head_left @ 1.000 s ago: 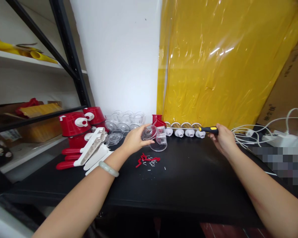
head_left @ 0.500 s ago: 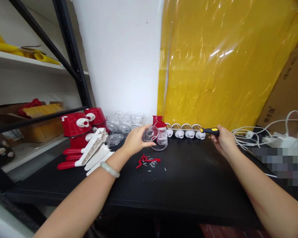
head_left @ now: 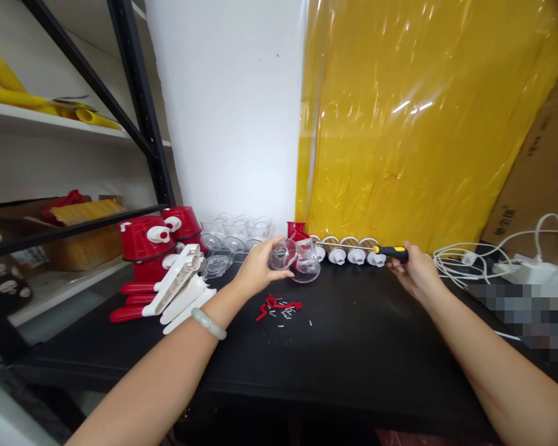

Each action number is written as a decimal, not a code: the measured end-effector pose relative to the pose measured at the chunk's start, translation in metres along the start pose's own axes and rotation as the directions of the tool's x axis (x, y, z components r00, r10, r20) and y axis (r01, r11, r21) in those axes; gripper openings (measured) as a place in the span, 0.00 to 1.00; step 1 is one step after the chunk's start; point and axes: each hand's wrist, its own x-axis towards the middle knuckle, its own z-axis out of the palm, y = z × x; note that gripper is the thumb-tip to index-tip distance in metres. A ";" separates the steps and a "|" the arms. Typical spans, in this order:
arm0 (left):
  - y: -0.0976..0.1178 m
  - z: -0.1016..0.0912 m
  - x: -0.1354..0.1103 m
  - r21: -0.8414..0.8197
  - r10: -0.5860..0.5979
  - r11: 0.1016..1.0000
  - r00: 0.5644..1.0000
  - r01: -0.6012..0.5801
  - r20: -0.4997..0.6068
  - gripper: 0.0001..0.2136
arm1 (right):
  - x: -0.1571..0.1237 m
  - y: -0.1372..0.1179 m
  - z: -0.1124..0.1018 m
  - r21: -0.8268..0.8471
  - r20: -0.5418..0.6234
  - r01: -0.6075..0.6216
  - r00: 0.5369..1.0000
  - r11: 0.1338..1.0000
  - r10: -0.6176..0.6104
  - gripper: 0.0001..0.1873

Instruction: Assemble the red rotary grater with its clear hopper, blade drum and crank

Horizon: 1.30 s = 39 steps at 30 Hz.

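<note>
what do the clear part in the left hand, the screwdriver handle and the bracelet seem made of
Clear part: probably glossy plastic; it is see-through with bright glints, though glass can't be ruled out. Screwdriver handle: likely plastic or rubber, fairly dull, black with yellow. Bracelet: perhaps polished stone; pale, smooth, softly shiny, but glass or plastic is possible.

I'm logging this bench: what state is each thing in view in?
Clear part: held in left hand
Screwdriver: gripped in right hand, shaft roughly level
Small red pieces: lying loose
Metal pins: scattered
White arms: overlapping
Red housings: stacked
Clear cups: clustered
Drums: in a row
White cable: looped loosely
</note>
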 end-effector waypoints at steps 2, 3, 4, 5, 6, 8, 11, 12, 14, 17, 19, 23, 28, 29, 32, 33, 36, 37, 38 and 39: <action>-0.001 0.000 0.000 -0.005 0.007 1.000 1.000 -0.007 -0.003 0.40 | -0.002 -0.001 0.002 0.023 -0.039 -0.032 0.999 0.999 0.032 0.14; -0.001 0.000 0.000 -0.007 0.008 1.000 1.000 -0.008 -0.003 0.40 | -0.002 -0.002 0.003 0.036 -0.057 -0.044 0.997 0.998 0.046 0.13; -0.001 0.001 -0.001 -0.007 0.006 1.000 1.000 -0.006 -0.002 0.41 | -0.003 -0.003 0.003 0.043 -0.069 -0.046 0.996 0.998 0.049 0.13; -0.001 0.001 -0.001 -0.007 0.002 1.000 1.000 -0.002 0.001 0.41 | -0.003 -0.004 0.003 0.042 -0.075 -0.035 0.996 0.999 0.038 0.13; -0.001 0.001 -0.001 -0.005 -0.003 1.000 1.000 0.003 0.004 0.41 | -0.004 -0.004 0.003 0.030 -0.078 -0.009 0.997 0.999 0.011 0.13; -0.001 0.001 -0.001 -0.001 -0.012 1.000 1.000 0.012 0.012 0.40 | -0.003 -0.005 0.001 -0.019 -0.073 0.063 0.995 0.998 -0.064 0.14; -0.001 0.001 -0.001 -0.003 -0.020 1.000 1.000 0.020 0.023 0.40 | -0.001 -0.007 -0.003 -0.077 -0.073 0.156 0.984 0.985 -0.162 0.15; -0.001 0.001 -0.001 -0.004 -0.023 1.000 0.999 0.023 0.027 0.40 | 0.000 -0.007 -0.003 -0.080 -0.071 0.179 0.980 0.981 -0.185 0.14; -0.001 0.001 -0.001 -0.005 -0.029 1.000 0.999 0.029 0.033 0.39 | 0.000 -0.009 -0.004 -0.073 -0.063 0.220 0.972 0.973 -0.224 0.13; -0.002 0.001 -0.001 -0.004 -0.036 0.999 0.999 0.036 0.040 0.39 | -0.001 -0.014 -0.003 -0.058 -0.036 0.258 0.965 0.964 -0.261 0.13; -0.003 0.001 -0.002 0.000 -0.045 0.999 0.998 0.045 0.044 0.39 | -0.002 -0.017 -0.002 -0.045 -0.009 0.257 0.966 0.965 -0.257 0.13; -0.005 0.000 -0.001 0.026 -0.049 0.998 0.998 0.048 0.043 0.38 | -0.003 -0.019 -0.001 0.021 0.044 0.214 0.976 0.977 -0.215 0.14; -0.007 -0.004 0.001 0.074 -0.041 0.997 0.998 0.037 0.048 0.38 | -0.002 -0.016 -0.004 -0.104 0.083 0.132 0.989 0.986 -0.124 0.19; -0.008 -0.005 0.001 0.088 -0.037 0.996 0.998 0.032 0.050 0.37 | -0.002 -0.015 -0.005 -0.123 0.091 0.098 0.992 0.988 -0.087 0.20; -0.009 -0.007 0.002 0.124 -0.021 0.992 0.998 0.015 0.053 0.37 | -0.001 -0.016 -0.007 0.002 0.158 -0.055 0.986 0.998 0.054 0.17; -0.009 -0.008 0.002 0.132 -0.017 0.991 0.998 0.010 0.055 0.37 | -0.001 -0.016 -0.007 0.061 0.190 -0.103 0.978 0.993 0.090 0.14; -0.008 -0.011 0.003 0.151 -0.011 0.988 0.998 0.000 0.068 0.38 | -0.001 -0.014 -0.009 0.069 0.227 -0.110 0.970 0.992 0.092 0.14; -0.007 -0.011 0.003 0.159 -0.010 0.987 0.997 -0.003 0.076 0.38 | -0.001 -0.013 -0.009 0.012 0.212 -0.074 0.975 0.997 0.070 0.14; -0.006 -0.012 0.003 0.166 -0.008 0.986 0.996 -0.007 0.084 0.38 | -0.001 -0.012 -0.010 -0.056 0.191 -0.038 0.980 0.998 0.048 0.14; -0.005 -0.012 0.003 0.174 -0.003 0.985 0.996 -0.013 0.092 0.38 | 0.000 -0.011 -0.011 -0.112 0.166 -0.014 0.986 0.994 0.033 0.16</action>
